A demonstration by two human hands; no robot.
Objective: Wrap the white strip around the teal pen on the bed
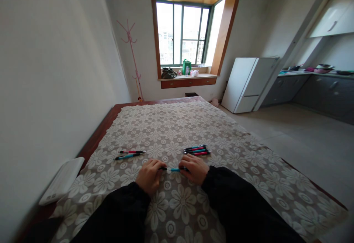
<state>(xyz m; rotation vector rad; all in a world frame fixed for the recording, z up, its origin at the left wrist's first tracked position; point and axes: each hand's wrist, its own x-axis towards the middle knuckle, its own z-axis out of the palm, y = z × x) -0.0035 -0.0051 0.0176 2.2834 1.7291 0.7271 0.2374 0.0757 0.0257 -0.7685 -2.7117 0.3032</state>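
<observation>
Between my two hands a blue pen with dark ends (174, 169) lies level, just above or on the flowered tablecloth (182, 202). My left hand (151, 174) pinches its left end, and my right hand (194, 168) is closed on its right end. Beyond my right hand, several blue and red pens (196, 149) lie side by side. To the upper left of my left hand are a red pen (132, 152) and a blue pen (128, 156), close together. My fingertips partly hide the held pen's ends.
A white flat box-like object (62, 180) is at the table's left edge by the wall. Farther off are a pink coat stand (132, 55), a windowsill with a green bag (186, 67), a white fridge (246, 84) and a kitchen counter (297, 75).
</observation>
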